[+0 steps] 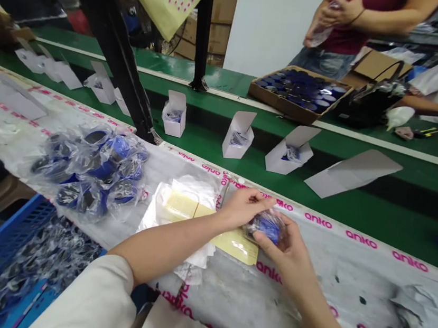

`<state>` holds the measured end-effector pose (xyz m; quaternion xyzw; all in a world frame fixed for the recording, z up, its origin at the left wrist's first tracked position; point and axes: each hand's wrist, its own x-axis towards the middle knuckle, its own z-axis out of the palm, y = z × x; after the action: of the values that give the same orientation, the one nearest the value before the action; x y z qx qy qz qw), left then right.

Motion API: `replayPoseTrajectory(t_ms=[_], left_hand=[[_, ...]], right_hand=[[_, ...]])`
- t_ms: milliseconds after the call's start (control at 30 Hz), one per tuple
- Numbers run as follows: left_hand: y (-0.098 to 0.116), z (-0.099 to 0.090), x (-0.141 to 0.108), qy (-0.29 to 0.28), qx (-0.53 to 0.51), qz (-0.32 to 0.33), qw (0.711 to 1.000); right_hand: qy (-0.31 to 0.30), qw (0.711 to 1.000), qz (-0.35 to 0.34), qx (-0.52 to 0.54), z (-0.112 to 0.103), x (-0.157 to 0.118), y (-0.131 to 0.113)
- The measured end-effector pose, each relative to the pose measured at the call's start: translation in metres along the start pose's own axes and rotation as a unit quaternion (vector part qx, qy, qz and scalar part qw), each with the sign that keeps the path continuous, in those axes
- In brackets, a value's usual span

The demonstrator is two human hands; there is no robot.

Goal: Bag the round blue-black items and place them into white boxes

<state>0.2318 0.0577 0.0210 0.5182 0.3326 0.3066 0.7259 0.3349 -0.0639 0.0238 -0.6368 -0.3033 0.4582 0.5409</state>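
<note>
The left hand (243, 205) is closing its fingers over the top of a small blue item in a clear bag (266, 227), while the right hand (287, 247) is cupping the same bagged item from below, thumb pressing on its near edge. Both hands are hovering just above a yellow card (233, 243) that is lying on a stack of clear bags (182, 202). Well to the left of the hands, a pile of bagged blue items (94, 167) is sitting on the wrapped table (349, 276). Beyond the hands, open white boxes (238, 134) are standing on the green belt (358, 202), and another person's hands (333, 15) are working past it.
</note>
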Motion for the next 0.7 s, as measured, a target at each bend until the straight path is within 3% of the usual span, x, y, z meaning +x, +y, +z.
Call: replayPoseTrajectory(t_ms=[67,167,233,333,500,700], left_hand=[[0.007,-0.001,-0.001,-0.014,-0.038,0.028,0.999],[0.016,-0.002,-0.003,-0.078,-0.070,0.101,0.989],[0.016,-0.001,-0.004,-0.121,-0.041,0.153,0.980],[0.009,0.003,-0.006,-0.124,-0.002,0.198,0.972],[0.000,0.007,-0.003,-0.100,-0.006,0.216,0.971],[0.006,0.005,-0.004,-0.110,0.062,0.287,0.950]], right_hand=[[-0.026,0.994,0.031,0.099,-0.001,0.000,-0.012],[-0.044,0.968,0.066,0.238,-0.006,-0.001,-0.031],[-0.029,0.950,0.081,0.299,-0.007,-0.001,-0.038],[-0.013,0.921,0.109,0.374,-0.005,-0.002,-0.041],[-0.036,0.894,0.134,0.425,-0.002,-0.002,-0.038],[-0.053,0.904,0.139,0.400,-0.005,-0.001,-0.028]])
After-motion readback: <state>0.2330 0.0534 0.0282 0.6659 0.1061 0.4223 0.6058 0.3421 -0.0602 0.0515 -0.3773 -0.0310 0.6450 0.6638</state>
